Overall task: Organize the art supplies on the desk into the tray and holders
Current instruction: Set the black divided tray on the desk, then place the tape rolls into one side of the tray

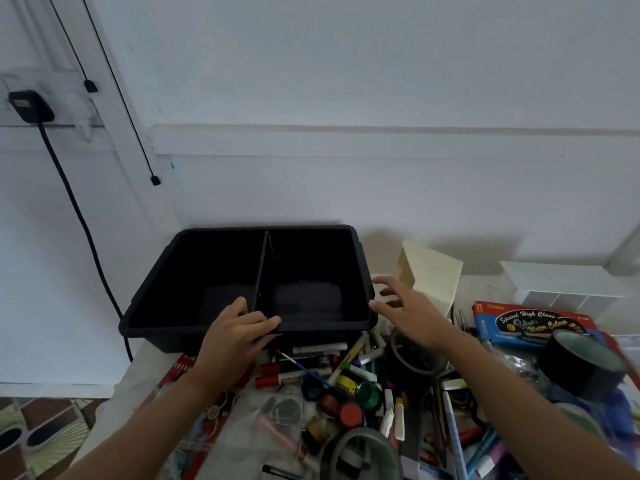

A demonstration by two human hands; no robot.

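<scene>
Left fingers (265,322) — on tray rim (325,328)

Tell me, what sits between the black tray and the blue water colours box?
Head view: the open right hand beside the tray, and a cream folded paper behind it, left of the box.

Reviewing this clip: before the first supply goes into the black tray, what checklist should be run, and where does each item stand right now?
1. Both compartments of the black tray look empty: ok.
2. The divider stands between the two compartments: ok.
3. The left hand grips the tray's near rim at the divider: ok.
4. The right hand is open and holds nothing, beside the tray's right rim: ok.
5. Supplies such as the red markers lie just in front of the tray: ok.
6. The tray's left end is fully supported by the desk: cannot tell.
</scene>
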